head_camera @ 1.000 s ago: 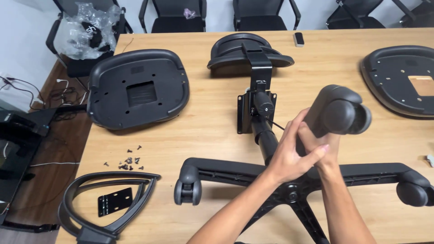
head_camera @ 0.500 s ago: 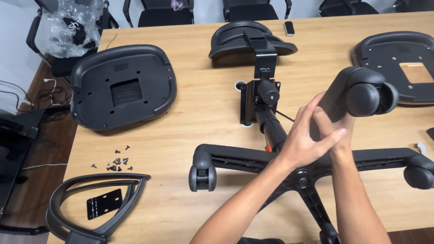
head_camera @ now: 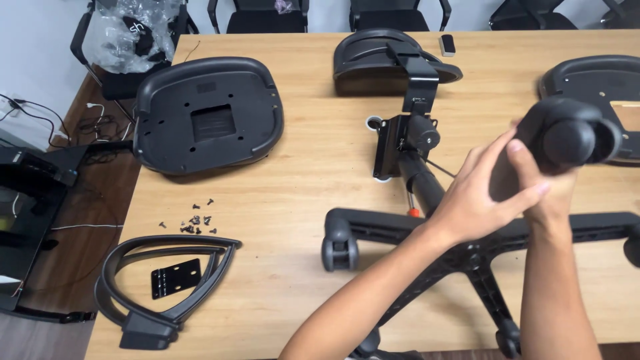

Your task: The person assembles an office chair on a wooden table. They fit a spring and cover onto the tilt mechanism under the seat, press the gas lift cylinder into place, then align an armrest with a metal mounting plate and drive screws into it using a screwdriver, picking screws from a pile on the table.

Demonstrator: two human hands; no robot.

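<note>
Wooden table (head_camera: 300, 173) bears two seat pans, one star base (head_camera: 480, 253); both hands' grip wraps one caster (head_camera: 567, 137).

The caster wheel (head_camera: 567, 137) is matte black, as is the star-shaped chair base (head_camera: 480, 247) with its other casters. The gas lift column (head_camera: 423, 183) is black too, with a small orange-red button (head_camera: 414, 213) near its foot. The seat pan (head_camera: 207, 113), the headrest piece (head_camera: 390, 60) and the looped armrest frame (head_camera: 163, 280) are all black plastic; the flat bracket plate (head_camera: 175, 277) inside the loop is black metal. The loose screws (head_camera: 193, 221) are dark. The table (head_camera: 293, 193) is light wood with a fine pale grain. The crumpled plastic bag (head_camera: 130, 33) is clear with whitish glints
</note>
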